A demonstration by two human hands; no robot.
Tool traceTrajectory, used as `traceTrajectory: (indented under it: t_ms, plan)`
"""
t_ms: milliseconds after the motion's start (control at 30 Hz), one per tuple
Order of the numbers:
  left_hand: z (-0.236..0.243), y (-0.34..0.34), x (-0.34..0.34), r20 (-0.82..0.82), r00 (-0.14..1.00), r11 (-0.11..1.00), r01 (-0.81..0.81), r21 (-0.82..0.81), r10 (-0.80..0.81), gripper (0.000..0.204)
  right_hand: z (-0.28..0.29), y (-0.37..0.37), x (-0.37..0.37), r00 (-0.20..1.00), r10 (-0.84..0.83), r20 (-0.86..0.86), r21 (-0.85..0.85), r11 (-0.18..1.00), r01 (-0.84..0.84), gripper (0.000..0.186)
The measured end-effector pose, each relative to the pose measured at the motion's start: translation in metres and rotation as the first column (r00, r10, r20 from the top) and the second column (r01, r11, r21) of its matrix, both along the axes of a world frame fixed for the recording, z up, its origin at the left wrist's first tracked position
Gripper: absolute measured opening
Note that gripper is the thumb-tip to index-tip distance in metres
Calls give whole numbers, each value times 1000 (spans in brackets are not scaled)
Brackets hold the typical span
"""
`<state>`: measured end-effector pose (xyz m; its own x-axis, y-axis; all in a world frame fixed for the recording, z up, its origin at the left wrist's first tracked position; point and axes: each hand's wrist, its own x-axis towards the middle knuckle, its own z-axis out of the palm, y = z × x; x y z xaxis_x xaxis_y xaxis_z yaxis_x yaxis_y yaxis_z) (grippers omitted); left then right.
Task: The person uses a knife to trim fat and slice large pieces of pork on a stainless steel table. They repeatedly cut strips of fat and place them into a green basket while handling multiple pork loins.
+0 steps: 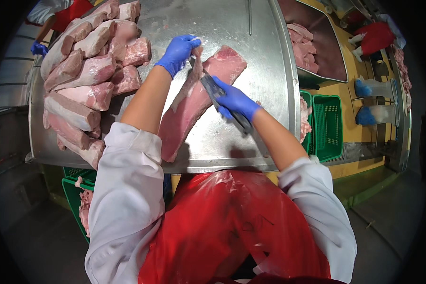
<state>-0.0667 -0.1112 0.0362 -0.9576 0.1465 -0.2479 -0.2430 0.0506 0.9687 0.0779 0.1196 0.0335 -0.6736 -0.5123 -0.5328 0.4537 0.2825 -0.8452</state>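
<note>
A long pink pork loin (194, 106) lies slantwise on the metal table in front of me, its far end toward the upper right. My left hand (179, 53), in a blue glove, pinches a strip of pale trim (197, 57) and lifts it off the loin's left side. In my gloved right hand (235, 101) is a knife (215, 92) with a dark handle. Its blade points up and left, against the loin where the strip joins it; the blade's tip is partly hidden by the meat and my left hand.
Several pork loins (87, 80) are piled on the table's left. Right of the table (265, 47) stand a metal bin (324, 47) of meat and green baskets (327, 128). Another green basket (71, 196) holds scraps below left. Other people in red aprons (376, 40) stand at both far sides.
</note>
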Motion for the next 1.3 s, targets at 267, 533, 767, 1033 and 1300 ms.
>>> traceTrajectory:
  t_ms: [267, 533, 767, 1033, 1300]
  plan:
    - [31, -37, 20, 50, 997, 924, -70, 375, 55, 18, 25, -2, 67, 988, 152, -23, 180, 973, -146, 76]
    - [61, -55, 45, 43, 998, 910, -64, 410, 51, 16, 15, -56, 46, 975, 131, -182, 233, 969, -87, 76]
    - [91, -55, 84, -52, 999, 892, 30, 451, -7, 17, 12, -60, 58, 997, 46, -61, 58, 997, -42, 75]
    - [133, -102, 113, -134, 981, 832, -44, 554, 141, 20, 35, -37, 112, 971, 238, 14, 95, 967, -238, 76]
    - [202, -167, 203, -281, 923, 867, -98, 488, 263, 31, 32, -60, 110, 859, 510, -52, 119, 857, -501, 71]
